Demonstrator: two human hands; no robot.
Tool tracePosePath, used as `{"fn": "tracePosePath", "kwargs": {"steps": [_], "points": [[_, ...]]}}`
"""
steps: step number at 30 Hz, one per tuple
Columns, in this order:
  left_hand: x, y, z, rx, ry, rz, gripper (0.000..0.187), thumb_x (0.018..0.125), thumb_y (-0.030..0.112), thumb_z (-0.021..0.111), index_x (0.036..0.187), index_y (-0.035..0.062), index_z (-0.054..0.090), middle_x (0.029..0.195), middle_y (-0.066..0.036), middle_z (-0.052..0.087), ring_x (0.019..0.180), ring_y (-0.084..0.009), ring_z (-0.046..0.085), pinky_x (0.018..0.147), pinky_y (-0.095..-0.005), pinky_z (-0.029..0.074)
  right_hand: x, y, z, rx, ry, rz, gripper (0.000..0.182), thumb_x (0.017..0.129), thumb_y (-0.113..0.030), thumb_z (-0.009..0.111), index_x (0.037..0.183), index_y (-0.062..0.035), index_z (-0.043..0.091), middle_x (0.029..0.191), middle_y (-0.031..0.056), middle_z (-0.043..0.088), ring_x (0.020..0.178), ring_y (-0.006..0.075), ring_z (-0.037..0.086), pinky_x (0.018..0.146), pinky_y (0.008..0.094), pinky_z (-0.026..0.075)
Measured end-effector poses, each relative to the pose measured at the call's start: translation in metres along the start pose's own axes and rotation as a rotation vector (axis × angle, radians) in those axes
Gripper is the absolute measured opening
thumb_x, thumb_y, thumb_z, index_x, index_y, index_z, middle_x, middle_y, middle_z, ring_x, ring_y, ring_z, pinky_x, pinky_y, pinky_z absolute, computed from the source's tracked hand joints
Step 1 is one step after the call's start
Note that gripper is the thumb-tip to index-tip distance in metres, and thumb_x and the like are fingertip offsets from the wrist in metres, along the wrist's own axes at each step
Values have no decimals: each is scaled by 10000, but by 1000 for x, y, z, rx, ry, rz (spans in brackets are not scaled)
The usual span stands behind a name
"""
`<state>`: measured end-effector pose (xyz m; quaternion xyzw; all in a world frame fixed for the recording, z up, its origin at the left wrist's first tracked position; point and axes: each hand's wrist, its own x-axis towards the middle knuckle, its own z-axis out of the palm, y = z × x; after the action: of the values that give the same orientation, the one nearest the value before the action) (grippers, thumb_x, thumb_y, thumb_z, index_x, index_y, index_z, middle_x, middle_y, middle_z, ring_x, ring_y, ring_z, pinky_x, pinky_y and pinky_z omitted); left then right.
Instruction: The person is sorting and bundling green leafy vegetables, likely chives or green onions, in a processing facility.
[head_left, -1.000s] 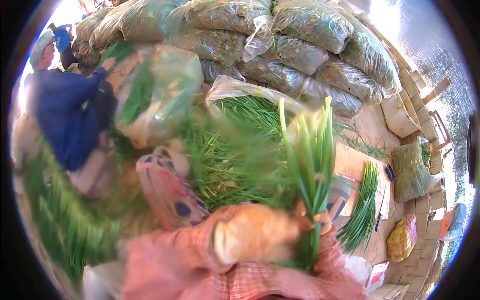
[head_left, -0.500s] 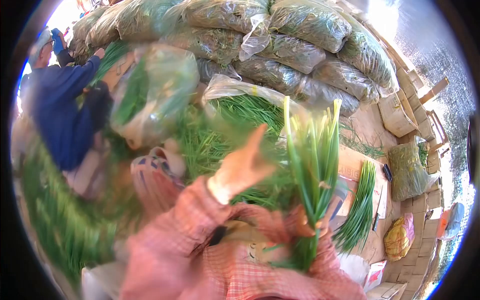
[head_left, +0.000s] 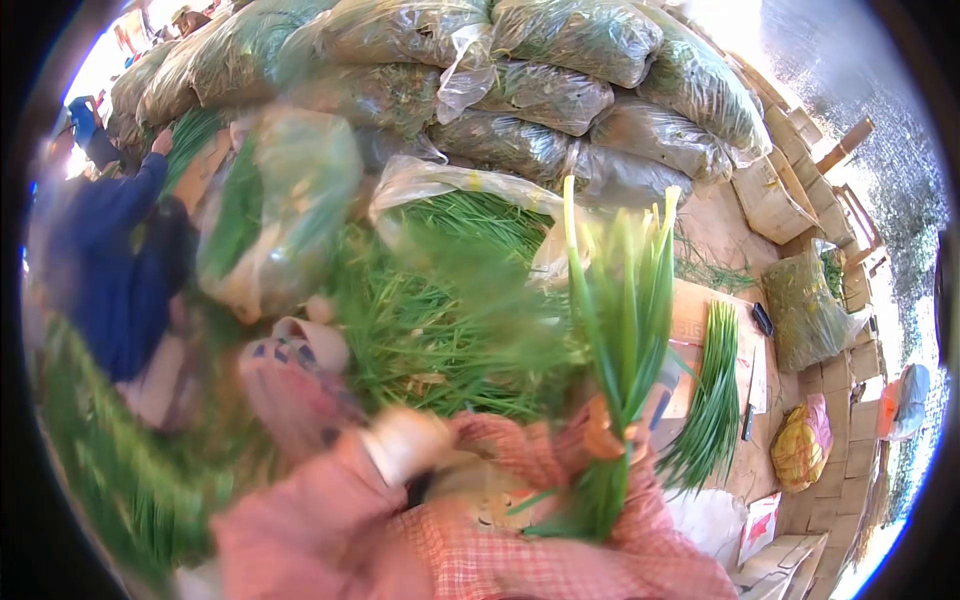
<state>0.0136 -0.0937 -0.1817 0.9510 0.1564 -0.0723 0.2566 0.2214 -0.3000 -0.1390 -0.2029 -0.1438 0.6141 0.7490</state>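
A bunch of long green leaves with pale stalk ends [head_left: 625, 310] stands upright, stalks up, in my right hand [head_left: 605, 440], whose fingers are wrapped round its lower part. My left hand [head_left: 405, 442], smeared by motion, is left of the bunch and apart from it, near my chest; its fingers cannot be made out. Ahead of both hands lies a loose heap of green leaves [head_left: 440, 320], with a blurred green streak above it. On cardboard to the right rests a neat bundle of green leaves [head_left: 708, 400].
Full plastic bags [head_left: 560, 95] are stacked at the back. An open bag of greens [head_left: 470, 215] lies before them. A co-worker in dark blue [head_left: 115, 260] is at the left. At the right are a knife [head_left: 748, 420], a yellow bag [head_left: 800, 445] and a green-filled bag [head_left: 810, 310].
My left hand has drawn back from over the heap toward my chest. My right hand still holds the bunch. The surroundings have shifted slightly left in view.
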Motion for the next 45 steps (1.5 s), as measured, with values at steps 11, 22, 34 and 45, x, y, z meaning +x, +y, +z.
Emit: {"fn": "tracePosePath", "kwargs": {"steps": [11, 22, 34, 45], "points": [[88, -6, -30, -1975, 106, 447, 917, 718, 398, 693, 1404, 112, 155, 1399, -160, 275, 1266, -326, 303, 1052, -466, 245, 26, 21, 15, -1012, -6, 179, 677, 732, -110, 680, 1293, 23, 327, 1075, 152, 569, 813, 266, 603, 711, 346, 494], [95, -22, -33, -2157, -56, 364, 767, 739, 290, 638, 1350, 15, 265, 1026, -135, 577, 991, -284, 546, 894, -379, 442, 47, 67, 24, -1669, 106, 344, 891, 724, -270, 669, 1371, 22, 130, 1088, 281, 519, 945, 405, 560, 804, 402, 465], [117, -23, -38, -2169, -90, 599, 710, 661, 239, 731, 1236, 2, 391, 1078, -157, 566, 983, -260, 560, 855, -392, 459, 288, -64, 163, -2055, -829, -157, 640, 885, -463, 395, 1279, 42, 388, 1286, 194, 436, 1190, 282, 418, 993, 383, 309], [105, -42, -36, -2132, 37, 276, 580, 653, 164, 636, 1176, -12, 458, 1045, -150, 563, 978, -275, 547, 891, -401, 435, 357, 30, 67, -1576, -1163, 841, 468, 919, -367, 397, 1172, 11, 510, 1111, 148, 582, 1014, 216, 551, 923, 347, 399]]}}
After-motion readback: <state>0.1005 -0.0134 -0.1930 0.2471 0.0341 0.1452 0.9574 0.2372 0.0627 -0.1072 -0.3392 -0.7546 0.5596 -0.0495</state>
